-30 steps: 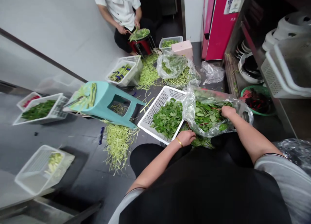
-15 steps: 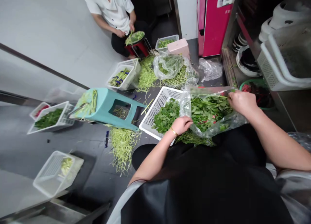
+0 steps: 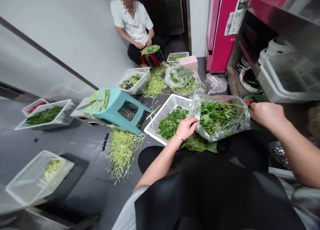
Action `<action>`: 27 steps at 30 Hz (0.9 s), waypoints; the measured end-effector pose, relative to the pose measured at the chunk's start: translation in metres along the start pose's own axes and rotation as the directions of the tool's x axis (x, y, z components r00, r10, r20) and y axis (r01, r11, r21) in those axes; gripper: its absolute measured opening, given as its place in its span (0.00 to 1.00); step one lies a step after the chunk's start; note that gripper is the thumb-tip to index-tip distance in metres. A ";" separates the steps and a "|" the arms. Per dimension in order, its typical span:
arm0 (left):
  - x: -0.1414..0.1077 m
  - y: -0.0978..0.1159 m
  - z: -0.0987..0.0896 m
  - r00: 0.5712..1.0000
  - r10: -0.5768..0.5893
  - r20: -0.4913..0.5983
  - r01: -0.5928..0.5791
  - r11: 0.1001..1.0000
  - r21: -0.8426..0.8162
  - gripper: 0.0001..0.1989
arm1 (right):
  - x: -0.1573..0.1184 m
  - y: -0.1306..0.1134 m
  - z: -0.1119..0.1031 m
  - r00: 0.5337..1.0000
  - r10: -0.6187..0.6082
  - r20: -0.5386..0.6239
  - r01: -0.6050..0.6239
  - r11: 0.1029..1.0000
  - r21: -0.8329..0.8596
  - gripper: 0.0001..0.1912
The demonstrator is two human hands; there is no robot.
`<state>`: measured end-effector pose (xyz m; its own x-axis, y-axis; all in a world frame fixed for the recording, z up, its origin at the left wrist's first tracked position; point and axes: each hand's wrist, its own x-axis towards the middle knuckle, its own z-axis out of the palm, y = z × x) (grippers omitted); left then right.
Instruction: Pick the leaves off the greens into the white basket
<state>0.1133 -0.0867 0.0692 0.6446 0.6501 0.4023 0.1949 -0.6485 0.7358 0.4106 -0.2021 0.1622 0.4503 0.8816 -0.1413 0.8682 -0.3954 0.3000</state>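
Note:
My left hand (image 3: 187,127) pinches the near-left edge of a clear plastic bag (image 3: 194,107) with thumb and fingers. The bag's mouth faces up and shows leafy green herbs (image 3: 217,116) with some red bits among them. Past the bag's right side, my right hand (image 3: 267,114) is closed on the end of a long thin herb stem (image 3: 238,105), which stretches back over the bag. A white perforated basket (image 3: 153,124) holding picked leaves (image 3: 172,121) stands left of the bag. Loose thin stems (image 3: 200,144) lie below the bag, by my lap.
A teal stool (image 3: 112,102) with trimmings on it stands to the left, near a pile of pale stalks (image 3: 122,150). Across the floor a co-worker (image 3: 133,27) sits at a small stool. Shelving with white baskets (image 3: 282,80) borders the right side.
My right hand has moved right, out of the bag's far side, drawing a long stem with it. My left hand stays on the bag's edge. The view has shifted slightly.

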 end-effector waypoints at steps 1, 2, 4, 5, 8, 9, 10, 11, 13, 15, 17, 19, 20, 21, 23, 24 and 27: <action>-0.002 0.001 -0.001 1.000 -0.004 -0.031 0.003 1.000 -0.010 0.08 | -0.005 0.002 -0.006 0.998 -0.012 -0.058 0.011 1.000 -0.022 0.16; -0.004 0.003 -0.002 0.998 -0.006 -0.070 0.005 1.000 -0.018 0.09 | -0.010 0.004 -0.011 0.995 -0.042 -0.091 0.038 0.998 -0.045 0.16; -0.005 0.006 -0.005 0.986 -0.005 -0.166 0.003 1.000 -0.014 0.14 | -0.019 0.004 -0.023 0.986 -0.144 -0.083 0.140 0.989 -0.053 0.15; -0.004 0.008 -0.006 0.978 0.001 -0.209 -0.001 1.000 0.001 0.17 | -0.021 0.003 -0.029 0.977 -0.202 -0.062 0.201 0.979 -0.027 0.14; 0.000 0.014 -0.008 0.966 0.025 -0.256 -0.012 0.998 0.056 0.23 | -0.019 -0.006 -0.042 0.913 -0.406 -0.035 0.407 0.903 0.138 0.15; 0.001 0.015 -0.009 0.969 0.023 -0.245 -0.010 0.999 0.053 0.21 | -0.015 -0.010 -0.046 0.878 -0.477 -0.038 0.474 0.855 0.209 0.16; 0.002 0.015 -0.009 0.974 0.007 -0.225 -0.001 1.000 0.028 0.18 | -0.011 -0.013 -0.049 0.843 -0.535 -0.049 0.526 0.803 0.282 0.16; 0.002 0.014 -0.009 0.979 -0.024 -0.202 0.021 1.000 -0.019 0.14 | -0.008 -0.017 -0.052 0.818 -0.569 -0.081 0.558 0.751 0.355 0.16; -0.002 0.008 -0.007 0.977 -0.147 -0.153 0.120 0.978 -0.171 0.11 | -0.004 -0.022 -0.056 0.817 -0.529 -0.228 0.564 0.655 0.502 0.14; -0.008 0.002 -0.005 0.942 -0.318 -0.102 0.260 0.890 -0.375 0.12 | -0.005 -0.025 -0.054 0.836 -0.348 -0.425 0.549 0.531 0.646 0.15; -0.014 -0.004 -0.002 0.879 -0.473 -0.050 0.357 0.725 -0.589 0.14 | -0.010 -0.027 -0.044 0.832 -0.152 -0.534 0.553 0.296 0.778 0.13; -0.019 -0.008 0.000 0.815 -0.580 -0.003 0.385 0.545 -0.745 0.16 | -0.015 -0.033 -0.025 0.857 -0.123 -0.500 0.501 -0.028 0.865 0.12; -0.020 -0.009 0.001 0.787 -0.616 0.019 0.388 0.472 -0.791 0.17 | -0.016 -0.039 -0.012 0.874 -0.190 -0.448 0.423 -0.161 0.892 0.13; -0.021 -0.010 0.002 0.766 -0.642 0.039 0.391 0.416 -0.821 0.17 | -0.016 -0.046 0.001 0.876 -0.293 -0.382 0.323 -0.232 0.918 0.14; -0.022 -0.010 0.003 0.741 -0.668 0.065 0.398 0.358 -0.845 0.17 | -0.013 -0.068 0.028 0.849 -0.484 -0.210 0.142 -0.175 0.974 0.17; -0.021 -0.009 0.005 0.736 -0.673 0.073 0.400 0.345 -0.849 0.17 | -0.011 -0.081 0.038 0.856 -0.498 -0.138 0.091 -0.117 0.989 0.17; -0.018 -0.005 0.013 0.739 -0.669 0.087 0.397 0.326 -0.858 0.17 | -0.004 -0.120 0.052 0.918 -0.389 -0.080 0.019 -0.158 0.987 0.24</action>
<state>0.1104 -0.1001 0.0512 0.4103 0.8791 -0.2424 -0.3152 0.3862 0.8669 0.3154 -0.1721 0.0781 0.0594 0.9835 -0.1708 0.0778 -0.1751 -0.9815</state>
